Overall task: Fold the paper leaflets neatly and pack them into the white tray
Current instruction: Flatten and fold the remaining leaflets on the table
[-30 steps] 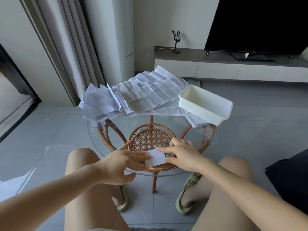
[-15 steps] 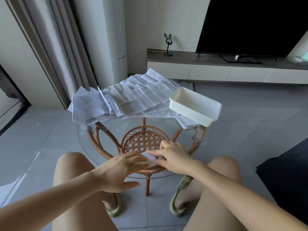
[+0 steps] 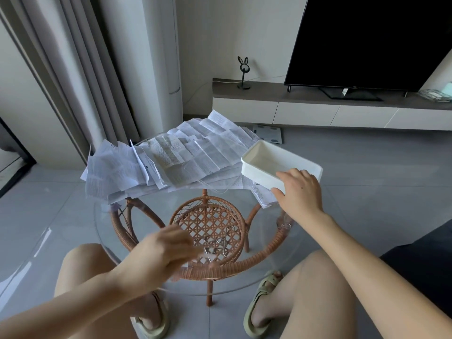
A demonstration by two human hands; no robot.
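Glass counter (image 3: pixel 107 231) with heap of unfolded leaflets (image 3: pixel 186 157), white tray (image 3: pixel 256 174) resting on its right edge.
Right grip (image 3: pixel 300 192) clamped on tray's near corner, thumb outside; left grip (image 3: pixel 161 255) blurred, cannot tell if closed. Best to hold tray level, not dragging the leaflets under it.

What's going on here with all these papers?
A seated person's right hand grips the near corner of the white rectangular plastic tray, which looks empty. The left hand is a blur over the near side of the round glass table; whether it holds anything is unclear. Unfolded printed paper leaflets lie heaped across the far side.
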